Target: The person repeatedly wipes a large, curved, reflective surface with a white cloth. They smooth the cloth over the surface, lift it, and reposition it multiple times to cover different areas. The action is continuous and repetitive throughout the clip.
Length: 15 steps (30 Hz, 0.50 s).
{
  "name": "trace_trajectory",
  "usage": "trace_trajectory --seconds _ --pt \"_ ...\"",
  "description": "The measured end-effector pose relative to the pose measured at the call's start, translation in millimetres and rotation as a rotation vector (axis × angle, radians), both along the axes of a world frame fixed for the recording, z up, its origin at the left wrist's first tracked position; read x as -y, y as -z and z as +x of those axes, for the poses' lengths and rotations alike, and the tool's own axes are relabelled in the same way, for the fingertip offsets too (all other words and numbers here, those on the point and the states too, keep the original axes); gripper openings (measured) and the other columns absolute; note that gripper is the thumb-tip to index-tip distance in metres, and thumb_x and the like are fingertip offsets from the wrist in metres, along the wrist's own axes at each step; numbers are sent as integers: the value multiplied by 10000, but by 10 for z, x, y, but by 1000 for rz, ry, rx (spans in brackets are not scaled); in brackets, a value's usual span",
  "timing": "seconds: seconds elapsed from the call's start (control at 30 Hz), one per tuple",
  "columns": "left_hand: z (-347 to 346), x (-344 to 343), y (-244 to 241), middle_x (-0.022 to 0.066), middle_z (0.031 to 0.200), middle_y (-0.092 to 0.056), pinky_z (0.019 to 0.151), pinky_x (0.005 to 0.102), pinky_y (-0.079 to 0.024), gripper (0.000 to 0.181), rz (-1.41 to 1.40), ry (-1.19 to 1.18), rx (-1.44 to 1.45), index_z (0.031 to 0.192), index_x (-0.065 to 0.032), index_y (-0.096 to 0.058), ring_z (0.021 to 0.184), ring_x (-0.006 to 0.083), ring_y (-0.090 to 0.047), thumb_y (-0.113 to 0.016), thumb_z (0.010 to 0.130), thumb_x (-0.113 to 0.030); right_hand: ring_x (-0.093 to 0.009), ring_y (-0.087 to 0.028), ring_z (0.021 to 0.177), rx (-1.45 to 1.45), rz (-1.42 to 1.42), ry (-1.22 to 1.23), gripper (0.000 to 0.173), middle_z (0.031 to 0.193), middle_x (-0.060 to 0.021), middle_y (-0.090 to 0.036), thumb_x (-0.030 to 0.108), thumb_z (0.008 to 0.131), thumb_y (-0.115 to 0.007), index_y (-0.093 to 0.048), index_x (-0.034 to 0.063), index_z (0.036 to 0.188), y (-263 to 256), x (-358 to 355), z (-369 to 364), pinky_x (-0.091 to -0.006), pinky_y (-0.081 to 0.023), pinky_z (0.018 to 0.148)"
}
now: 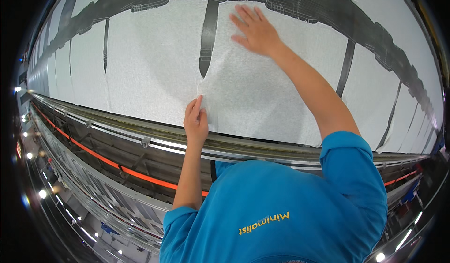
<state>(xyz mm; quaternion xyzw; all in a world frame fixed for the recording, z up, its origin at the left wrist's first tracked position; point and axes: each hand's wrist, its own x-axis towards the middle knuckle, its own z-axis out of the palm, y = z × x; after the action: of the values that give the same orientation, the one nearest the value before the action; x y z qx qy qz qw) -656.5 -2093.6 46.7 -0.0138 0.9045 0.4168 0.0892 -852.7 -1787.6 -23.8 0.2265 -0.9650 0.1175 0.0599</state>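
Observation:
A light grey fabric panel (260, 87) lies flat on a long dark table surface (210, 27) in front of me. My right hand (256, 31), slightly blurred, rests or hovers palm down with fingers spread at the panel's upper left; contact cannot be told. Near the panel's lower left edge, just below the pointed end of a dark gap, my left hand (197, 122) has its index finger pointing up along the seam with the neighbouring panel (151, 59). The left thumb stands beside it, and whether fabric is between the fingers is unclear.
More light panels (369, 87) lie in a row to both sides, with narrow dark gaps between them. Beyond a dark band is another light sheet (383, 2). A metal rail (168, 147) runs along the table's near edge, close to my body. An orange strip (140, 175) runs below it.

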Motion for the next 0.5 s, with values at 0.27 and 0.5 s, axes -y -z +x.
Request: trace_trajectory --seconds 0.27,0.5 --pt "-9 67 98 184 1305 -615 784 290 -521 477 -15 11 1 1417 -61 -622 957 219 -655 -562 953 30 -330 -219 1568 206 -167 -278 814 1682 -164 -273 564 985 -564 -352 64 1592 -17 569 904 -545 -134 1281" --pt "4 108 185 228 1434 -509 952 384 -501 519 -164 81 38 1477 -50 -541 1189 328 -596 -566 959 -44 -319 -217 1569 345 -342 -426 762 1658 -198 -311 571 1020 -471 -423 27 1551 -15 1251 2806 -494 -134 1293"
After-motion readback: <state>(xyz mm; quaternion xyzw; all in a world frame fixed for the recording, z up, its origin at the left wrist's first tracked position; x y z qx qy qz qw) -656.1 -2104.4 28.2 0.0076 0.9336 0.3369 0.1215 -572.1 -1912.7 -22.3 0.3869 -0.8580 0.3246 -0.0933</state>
